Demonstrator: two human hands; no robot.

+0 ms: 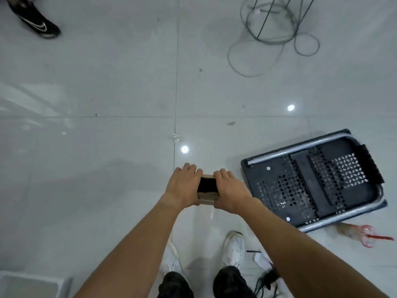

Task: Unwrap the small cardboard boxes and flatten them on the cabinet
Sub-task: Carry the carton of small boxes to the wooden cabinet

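Note:
A small brown cardboard box (208, 198) hangs in the air between both hands, above the tiled floor. Its top is open and the inside looks dark. My left hand (184, 186) grips the box's left side, with the fingers curled over the far edge. My right hand (229, 190) grips the right side in the same way. A thin strip, possibly tape, dangles below the box (211, 214). No cabinet top is plainly in view.
A black perforated plastic basket (311, 181) with metal bars lies on the floor at the right. Red-and-clear plastic wrapping (365, 234) lies beside it. Grey cable loops (268, 39) sit far right. Another person's black shoe (36, 20) is top left. A white edge (32, 282) shows bottom left.

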